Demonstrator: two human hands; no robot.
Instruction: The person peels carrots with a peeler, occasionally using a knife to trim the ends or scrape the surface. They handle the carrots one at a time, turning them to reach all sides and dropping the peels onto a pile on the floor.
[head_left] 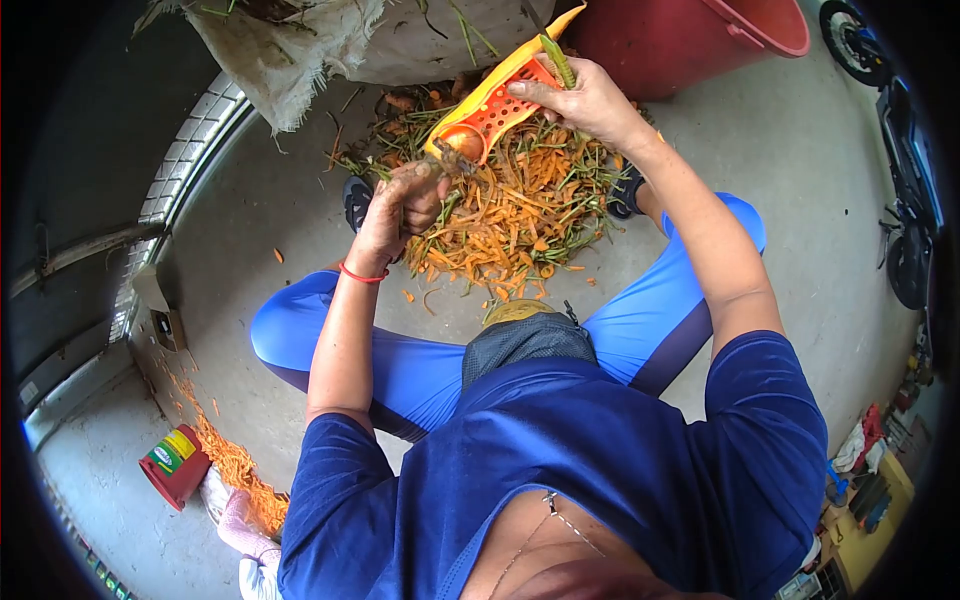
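My left hand (408,205) is closed round something brown and stringy, perhaps a root or carrot top; most of it is hidden by the fingers. Its upper end reaches an orange rounded piece (462,142) at the lower end of a yellow and orange holed tool (505,100). My right hand (590,100) grips the upper part of this tool, beside a green stalk (557,62). Below both hands, a heap of orange and brown peelings with green stems (530,220) lies on the floor between my feet.
A large red tub (670,45) stands beyond my right hand. A torn whitish sack (290,60) hangs at the upper left. At lower left are a small red bucket (175,468), orange shreds (230,460) and another person's sleeve (240,525). A motorbike (905,190) stands at far right.
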